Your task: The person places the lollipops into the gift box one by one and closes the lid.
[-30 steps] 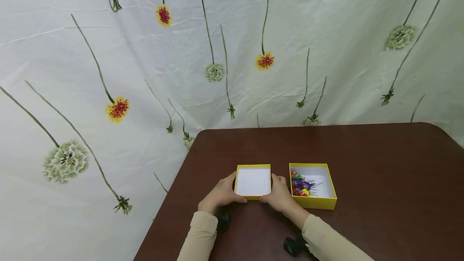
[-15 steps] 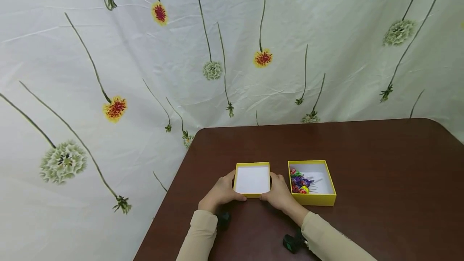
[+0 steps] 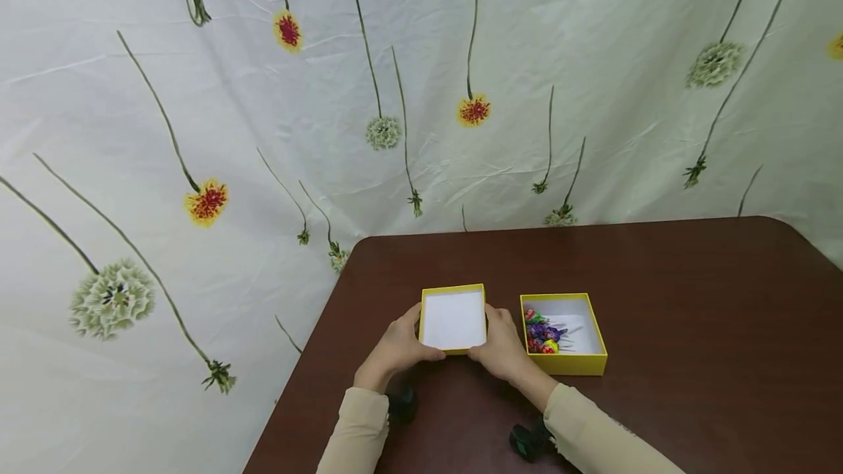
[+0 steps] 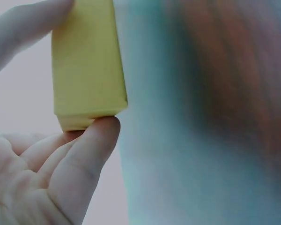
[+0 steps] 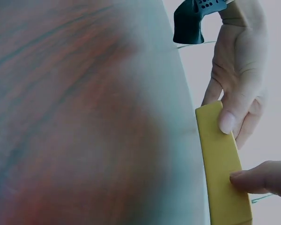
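In the head view both hands grip a small square yellow box [image 3: 453, 322] with a white inside, one at each side. My left hand [image 3: 393, 348] holds its left side, and the thumb lies along the near edge. The right hand [image 3: 503, 346] grips the opposite side in the same way. Fingertips press on the box's yellow outer wall [image 4: 86, 65] in the left wrist view. From the right wrist, the box's wall [image 5: 220, 164] shows between the left hand [image 5: 246, 70] and the right thumb [image 5: 262, 177]. The box is slightly tilted, white inside facing up.
A second yellow box [image 3: 569, 365] stands on the brown table [image 3: 691, 328], just right of the right hand. Several wrapped lollipops [image 3: 543, 333] lie in its left part. Behind the table hangs a white flower-print cloth [image 3: 421, 93]. Dark devices are worn on both wrists.
Both hands have raised the small box a little and shifted it slightly left, turning it a bit. The box with the lollipops stays in place; the head view has shifted slightly.
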`<state>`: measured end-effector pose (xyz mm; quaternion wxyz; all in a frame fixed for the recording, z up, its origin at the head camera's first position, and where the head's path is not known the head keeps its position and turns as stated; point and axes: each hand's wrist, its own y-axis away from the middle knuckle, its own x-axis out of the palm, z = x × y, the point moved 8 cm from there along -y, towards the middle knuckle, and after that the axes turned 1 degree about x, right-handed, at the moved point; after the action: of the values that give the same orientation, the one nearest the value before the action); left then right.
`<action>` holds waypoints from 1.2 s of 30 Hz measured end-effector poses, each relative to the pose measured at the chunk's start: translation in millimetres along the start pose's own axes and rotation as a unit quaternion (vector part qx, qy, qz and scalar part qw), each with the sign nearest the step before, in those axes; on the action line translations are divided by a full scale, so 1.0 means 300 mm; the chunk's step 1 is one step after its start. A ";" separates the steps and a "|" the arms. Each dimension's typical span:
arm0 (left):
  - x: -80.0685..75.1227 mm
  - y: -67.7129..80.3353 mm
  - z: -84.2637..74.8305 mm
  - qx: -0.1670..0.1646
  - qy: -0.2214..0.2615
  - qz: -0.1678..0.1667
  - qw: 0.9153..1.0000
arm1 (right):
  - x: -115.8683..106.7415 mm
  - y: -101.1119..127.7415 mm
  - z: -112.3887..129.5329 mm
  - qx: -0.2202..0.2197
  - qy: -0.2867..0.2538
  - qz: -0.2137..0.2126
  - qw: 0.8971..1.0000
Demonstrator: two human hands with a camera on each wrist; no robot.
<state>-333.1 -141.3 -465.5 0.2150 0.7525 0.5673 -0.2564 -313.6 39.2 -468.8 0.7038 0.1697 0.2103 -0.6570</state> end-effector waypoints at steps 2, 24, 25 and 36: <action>-0.014 0.000 -0.028 0.017 0.011 -0.008 1.000 | -0.017 0.001 0.016 -0.005 0.000 -0.007 1.000; -0.021 -0.048 -0.255 0.018 0.129 -0.080 0.988 | -0.315 0.032 0.099 0.001 -0.081 0.048 0.996; -0.013 -0.049 -0.263 0.017 0.137 -0.076 0.988 | -0.328 0.033 0.098 -0.001 -0.087 0.045 0.995; 0.030 -0.048 -0.362 0.109 0.166 -0.161 0.967 | -0.445 0.017 0.052 0.050 -0.206 0.021 0.977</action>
<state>-329.4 -64.1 -387.4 -0.0095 0.7024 0.6772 -0.2189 -313.9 145.7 -386.4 0.7361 0.0697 0.0238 -0.6728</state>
